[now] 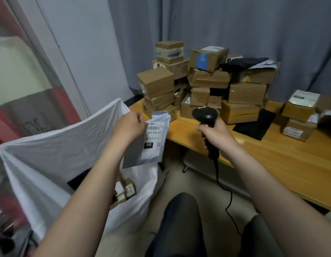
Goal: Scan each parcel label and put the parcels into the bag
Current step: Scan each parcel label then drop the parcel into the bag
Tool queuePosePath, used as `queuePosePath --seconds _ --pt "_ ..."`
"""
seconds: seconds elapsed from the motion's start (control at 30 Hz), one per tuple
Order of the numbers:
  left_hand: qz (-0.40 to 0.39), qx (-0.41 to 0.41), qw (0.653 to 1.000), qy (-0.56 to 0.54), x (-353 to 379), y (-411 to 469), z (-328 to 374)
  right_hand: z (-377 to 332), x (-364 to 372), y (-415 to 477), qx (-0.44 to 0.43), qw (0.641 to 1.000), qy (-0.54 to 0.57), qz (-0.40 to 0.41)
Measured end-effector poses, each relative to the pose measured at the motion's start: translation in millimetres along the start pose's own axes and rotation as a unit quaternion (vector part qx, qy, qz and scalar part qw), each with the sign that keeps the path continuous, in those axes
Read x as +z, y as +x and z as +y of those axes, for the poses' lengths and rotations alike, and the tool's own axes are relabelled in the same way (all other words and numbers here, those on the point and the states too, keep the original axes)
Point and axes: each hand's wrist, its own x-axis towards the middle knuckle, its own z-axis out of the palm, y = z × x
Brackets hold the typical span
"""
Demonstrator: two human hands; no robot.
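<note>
The left hand [128, 127] holds a grey plastic mailer [133, 156] by its upper left edge. The fingers [139, 117] pinch it near the top corner, so that it hangs just above the open mouth of the white bag [49, 154]. Its white shipping label [154, 135] faces the camera, and the barcode at the top is not covered. The right hand [217, 136] has its fingers [204, 143] curled around the handle of a black barcode scanner [204, 115], whose head is near the mailer, over the edge of the desk [272, 160]. I judge that this mailer is light, thin and soft, with a rather slippery skin. It bends easily, so a pinch at the edge is enough, but the label must be flat for the scan. Some small cardboard boxes [128, 189] lie already in the bag. Many cardboard parcels [209, 80] are piled on the desk; those are probably stiffer and heavier, and better taken by two opposite sides.
</note>
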Motion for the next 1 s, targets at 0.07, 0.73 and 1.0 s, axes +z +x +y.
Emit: queuePosePath --seconds 0.07,0.73,1.0 --pt "-0.003 -0.027 1.000 -0.005 -13.9 -6.6 -28.6 -0.6 10.9 0.4 0.002 1.000 -0.003 -0.012" --pt "-0.202 -0.139 0.964 0.100 36.2 -5.6 -91.9 13.2 18.6 14.2 0.029 0.999 0.006 -0.012" --pt "-0.183 -0.030 0.964 0.191 56.2 26.9 -7.1 16.7 -22.3 20.2 0.035 0.998 0.011 0.042"
